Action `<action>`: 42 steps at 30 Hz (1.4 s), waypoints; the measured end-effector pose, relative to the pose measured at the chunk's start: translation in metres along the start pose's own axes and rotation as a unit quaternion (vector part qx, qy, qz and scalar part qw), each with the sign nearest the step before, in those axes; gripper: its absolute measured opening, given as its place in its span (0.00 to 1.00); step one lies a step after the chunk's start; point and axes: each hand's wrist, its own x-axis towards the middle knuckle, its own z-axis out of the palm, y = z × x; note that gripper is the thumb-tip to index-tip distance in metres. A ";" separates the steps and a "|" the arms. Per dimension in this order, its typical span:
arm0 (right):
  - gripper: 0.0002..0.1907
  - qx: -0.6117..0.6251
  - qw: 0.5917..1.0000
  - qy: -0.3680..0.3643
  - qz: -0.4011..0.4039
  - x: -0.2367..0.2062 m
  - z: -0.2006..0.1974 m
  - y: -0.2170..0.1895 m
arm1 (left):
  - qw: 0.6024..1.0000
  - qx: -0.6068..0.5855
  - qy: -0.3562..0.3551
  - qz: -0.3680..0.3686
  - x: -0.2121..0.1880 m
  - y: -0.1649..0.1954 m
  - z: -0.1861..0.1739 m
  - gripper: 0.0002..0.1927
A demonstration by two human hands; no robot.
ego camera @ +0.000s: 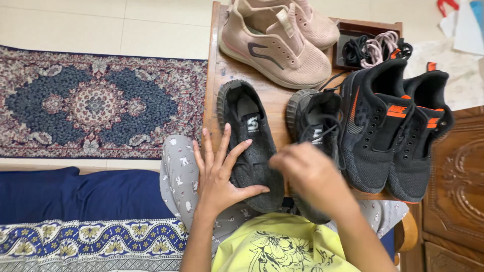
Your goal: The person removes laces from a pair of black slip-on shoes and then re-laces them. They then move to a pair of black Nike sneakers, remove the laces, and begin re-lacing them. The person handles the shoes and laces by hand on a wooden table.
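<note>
A pale tiled floor (101,20) fills the far left, lit evenly and softly. On it lies a patterned rug (96,103) with a dark blue centre medallion and a reddish floral border. Near left, a navy cushion (65,194) sits above a blue and yellow patterned cloth (91,242). At the right edge stands a carved brown wooden cabinet (456,181).

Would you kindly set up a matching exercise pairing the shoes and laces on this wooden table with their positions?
Things:
1. pink knit sneakers
2. black sneakers with orange trim
3. dark grey laceless shoe
4. bundle of black and pink laces

Places:
A. under the left hand
B. far edge of the wooden table
C. dark tray
D. right side

Pairs: 1-B, 2-D, 3-A, 4-C
</note>
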 end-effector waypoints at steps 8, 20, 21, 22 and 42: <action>0.12 -0.035 0.997 0.064 0.024 -0.003 -0.018 0.010 | 1.000 -0.010 -0.004 -0.007 0.001 0.002 0.002 0.55; 0.18 0.037 0.990 -0.056 -0.126 -0.011 0.013 -0.018 | 1.000 0.014 -0.008 0.002 0.000 -0.002 0.001 0.52; 0.20 0.034 0.987 -0.069 -0.144 -0.013 0.015 -0.020 | 1.000 0.016 -0.005 0.002 -0.001 -0.001 0.003 0.51; 0.20 0.018 0.982 -0.075 -0.172 -0.014 0.018 -0.023 | 0.999 0.032 -0.012 -0.005 -0.001 0.000 0.003 0.50; 0.12 -0.057 0.990 0.009 -0.126 0.025 -0.023 -0.025 | 0.999 -0.031 -0.023 -0.005 0.007 0.002 0.004 0.50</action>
